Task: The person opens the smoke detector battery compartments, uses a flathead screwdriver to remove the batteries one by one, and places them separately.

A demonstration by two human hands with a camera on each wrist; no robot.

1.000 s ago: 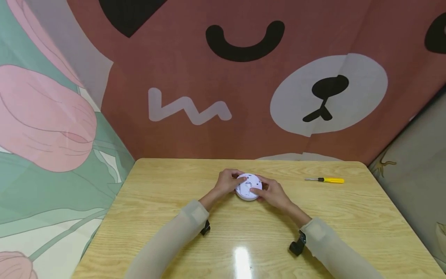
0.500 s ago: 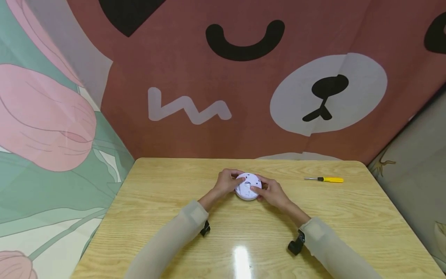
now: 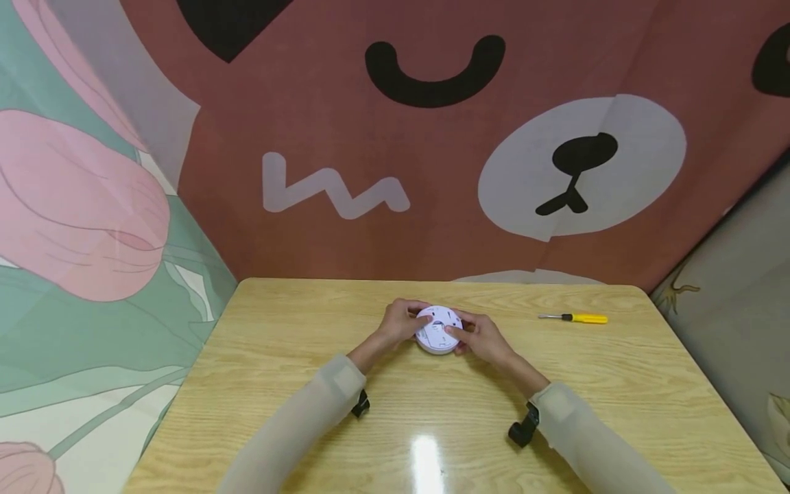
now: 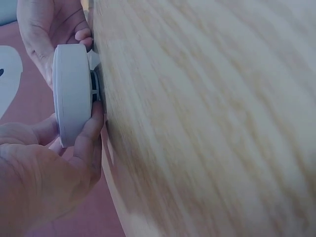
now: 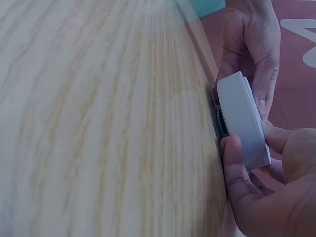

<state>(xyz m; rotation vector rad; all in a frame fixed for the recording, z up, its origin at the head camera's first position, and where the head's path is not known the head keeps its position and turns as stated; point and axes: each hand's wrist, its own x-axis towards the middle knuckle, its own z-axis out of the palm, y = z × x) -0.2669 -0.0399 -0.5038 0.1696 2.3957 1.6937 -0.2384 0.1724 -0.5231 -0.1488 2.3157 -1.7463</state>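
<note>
A white round smoke detector (image 3: 437,337) is held between both hands near the far middle of the table, its flat back with small dark slots facing up. My left hand (image 3: 399,322) grips its left side, thumb on the back face. On the other side my right hand (image 3: 489,340) grips the rim, thumb pressing the back face and fingers curled beneath. In the left wrist view, the detector (image 4: 74,94) shows a smooth side wall and a dark vented part facing the table. The right wrist view shows the detector (image 5: 242,118) tilted close above the tabletop.
A screwdriver (image 3: 583,318) with a yellow handle lies on the wooden table (image 3: 296,343) to the right. Behind the table hangs a brown printed cloth (image 3: 321,247). Small black wrist cameras hang under both sleeves.
The slots on the detector's back have turned slightly counterclockwise between the thumbs. Both hands keep their grip in nearly the same place. The screwdriver stays where it lies.
</note>
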